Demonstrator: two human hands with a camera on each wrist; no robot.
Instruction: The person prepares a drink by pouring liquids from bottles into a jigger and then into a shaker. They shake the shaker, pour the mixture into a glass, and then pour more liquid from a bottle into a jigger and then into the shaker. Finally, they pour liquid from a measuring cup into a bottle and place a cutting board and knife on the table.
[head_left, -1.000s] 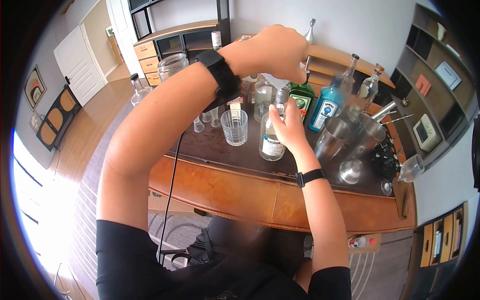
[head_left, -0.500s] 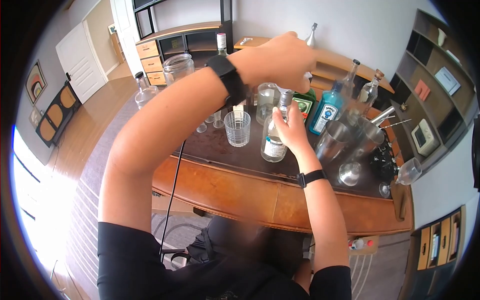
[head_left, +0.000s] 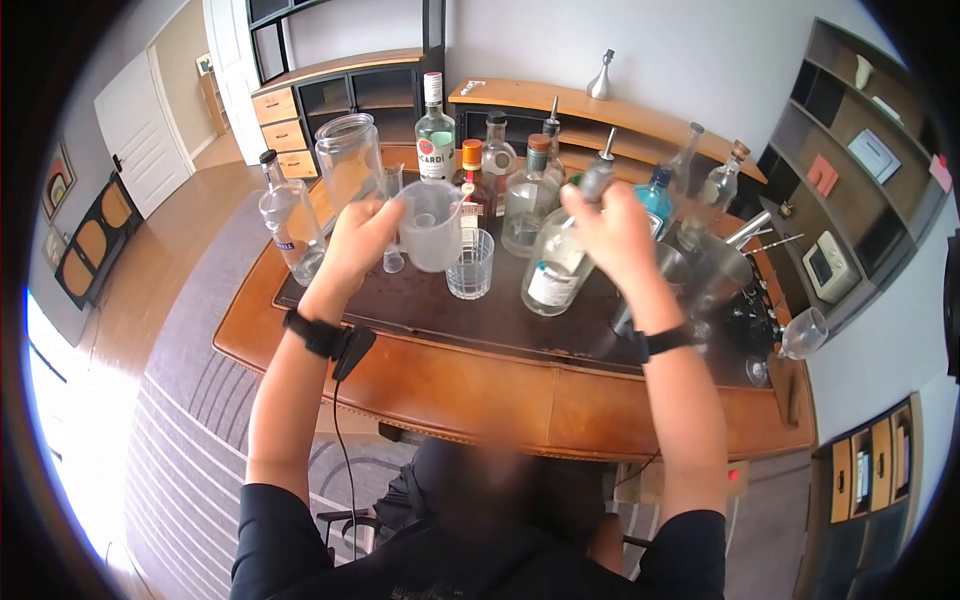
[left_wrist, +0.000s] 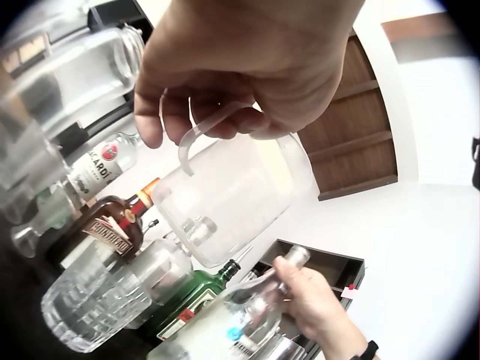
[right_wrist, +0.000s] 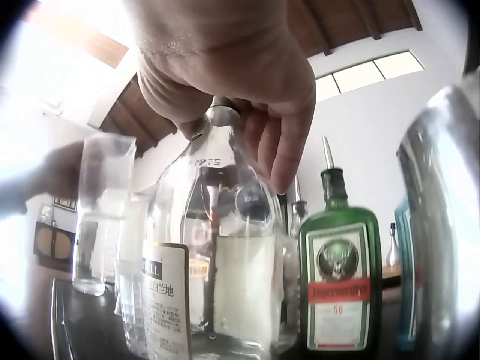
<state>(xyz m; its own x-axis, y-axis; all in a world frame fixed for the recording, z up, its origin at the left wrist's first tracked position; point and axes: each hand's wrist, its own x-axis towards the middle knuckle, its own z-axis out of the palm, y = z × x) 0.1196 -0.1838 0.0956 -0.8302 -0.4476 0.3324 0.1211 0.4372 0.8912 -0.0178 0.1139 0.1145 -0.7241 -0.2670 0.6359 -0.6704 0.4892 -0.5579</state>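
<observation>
My left hand [head_left: 360, 240] grips the handle of a translucent plastic jug [head_left: 430, 240], held up just left of the cut-glass tumbler [head_left: 470, 272]. In the left wrist view the jug [left_wrist: 232, 199] hangs below the curled fingers, its handle loop showing. With my right hand [head_left: 618, 235] I hold a clear glass bottle [head_left: 553, 283] by its neck; it leans a little to the right in the head view. Pale liquid shows inside the bottle [right_wrist: 244, 292] in the right wrist view. The palm and fingers partly hide its neck.
Several liquor bottles stand behind, among them a green bottle [right_wrist: 337, 270], a Bacardi bottle [head_left: 436, 140] and an orange-capped brown bottle [head_left: 471, 185]. A large glass jar [head_left: 348, 160] and a clear bottle [head_left: 290, 225] are at the left. Metal shaker tins [head_left: 715, 275] stand at the right.
My left hand has come down and left from over the bottle's top, bringing the jug beside the tumbler. My right hand has shifted up slightly on the bottle, which now leans right.
</observation>
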